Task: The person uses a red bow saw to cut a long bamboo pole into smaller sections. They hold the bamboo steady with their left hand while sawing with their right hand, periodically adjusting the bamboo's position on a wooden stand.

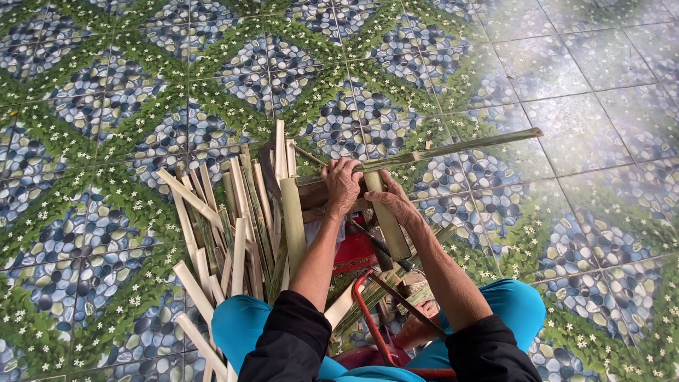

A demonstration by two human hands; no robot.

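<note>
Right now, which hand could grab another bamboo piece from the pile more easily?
Probably the left hand: the pile of split bamboo pieces lies right beside it. The right hand sits farther away, resting on a bamboo slat.

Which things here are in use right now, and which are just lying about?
In use:
left hand
right hand
long bamboo strip
wooden block

Lying about:
pile of cut bamboo slats
hacksaw
red stool
tiled floor

Glossy ceramic floor tiles, matt split bamboo strips
</note>
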